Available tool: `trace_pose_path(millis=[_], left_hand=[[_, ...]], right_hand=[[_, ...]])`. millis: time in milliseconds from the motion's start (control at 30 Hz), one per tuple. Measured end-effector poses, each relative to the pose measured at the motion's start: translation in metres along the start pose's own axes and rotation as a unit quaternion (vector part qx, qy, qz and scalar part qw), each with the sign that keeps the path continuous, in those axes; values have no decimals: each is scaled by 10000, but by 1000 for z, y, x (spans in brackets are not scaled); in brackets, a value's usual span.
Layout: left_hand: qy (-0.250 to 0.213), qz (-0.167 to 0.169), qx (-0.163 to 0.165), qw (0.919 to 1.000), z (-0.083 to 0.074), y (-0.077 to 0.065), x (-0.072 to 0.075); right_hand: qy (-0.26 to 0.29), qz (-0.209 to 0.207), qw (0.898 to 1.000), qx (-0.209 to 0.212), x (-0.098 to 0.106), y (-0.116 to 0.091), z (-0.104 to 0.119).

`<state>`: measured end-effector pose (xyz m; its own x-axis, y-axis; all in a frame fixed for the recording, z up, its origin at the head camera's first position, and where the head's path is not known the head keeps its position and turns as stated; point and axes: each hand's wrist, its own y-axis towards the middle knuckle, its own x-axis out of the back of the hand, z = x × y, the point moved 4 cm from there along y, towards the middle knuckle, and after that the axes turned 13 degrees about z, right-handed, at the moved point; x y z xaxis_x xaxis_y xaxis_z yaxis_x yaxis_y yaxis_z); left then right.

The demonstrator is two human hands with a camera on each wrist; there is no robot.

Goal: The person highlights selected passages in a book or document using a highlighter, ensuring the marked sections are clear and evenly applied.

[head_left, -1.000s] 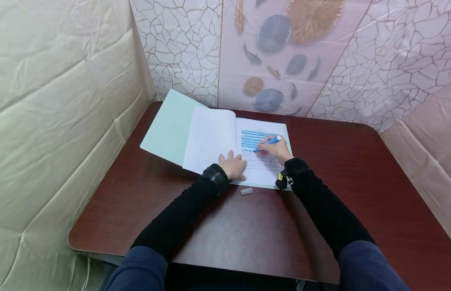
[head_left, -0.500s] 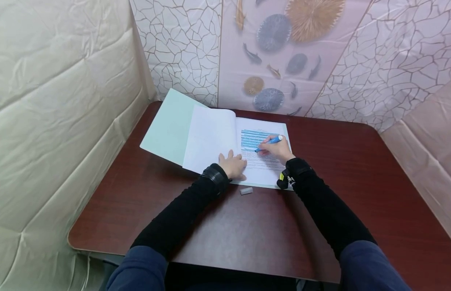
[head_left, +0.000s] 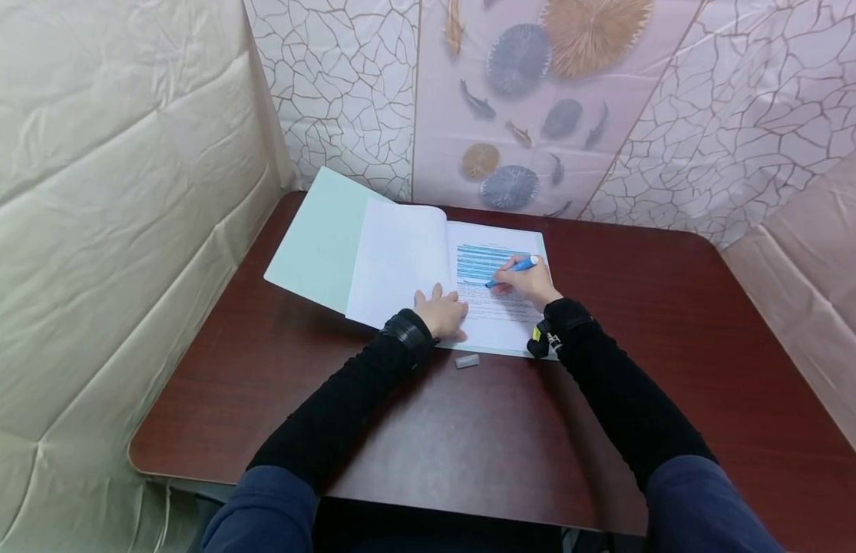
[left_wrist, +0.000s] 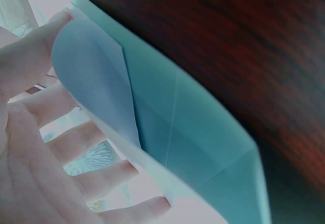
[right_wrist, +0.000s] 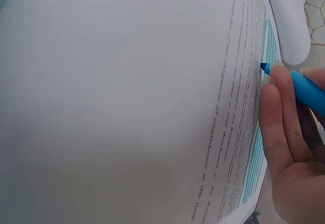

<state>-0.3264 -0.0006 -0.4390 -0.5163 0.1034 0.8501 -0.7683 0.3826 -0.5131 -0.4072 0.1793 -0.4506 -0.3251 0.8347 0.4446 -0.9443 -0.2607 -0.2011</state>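
Note:
My right hand (head_left: 527, 284) pinches a blue highlighter (head_left: 524, 263), its tip on a printed page (head_left: 500, 326). Several lines in the upper part of that page carry blue marking. In the right wrist view the highlighter (right_wrist: 307, 92) lies between thumb and fingers, its dark blue tip at the edge of the marked lines. With fingers spread, my left hand (head_left: 440, 315) rests near the fold of the papers, over the turned white sheet (head_left: 403, 257). The left wrist view shows that hand (left_wrist: 56, 137) with straight fingers against the curved sheet.
A pale green folder (head_left: 324, 238) lies open under the papers, its cover out to the left. A small grey cap-like piece (head_left: 467, 361) lies just in front of the folder on the dark red-brown table (head_left: 428, 445). A patterned wall covering (head_left: 510, 146) rises behind the table.
The highlighter in my right hand has slid slightly to the right along a text line. My left hand keeps its place on the papers.

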Motion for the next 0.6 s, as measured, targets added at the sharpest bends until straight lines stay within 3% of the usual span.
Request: trace_pose_path(millis=[600], left_hand=[[24, -49, -24, 10000, 1, 1, 0]], right_hand=[[-133, -10, 9999, -9, 5, -2, -2]])
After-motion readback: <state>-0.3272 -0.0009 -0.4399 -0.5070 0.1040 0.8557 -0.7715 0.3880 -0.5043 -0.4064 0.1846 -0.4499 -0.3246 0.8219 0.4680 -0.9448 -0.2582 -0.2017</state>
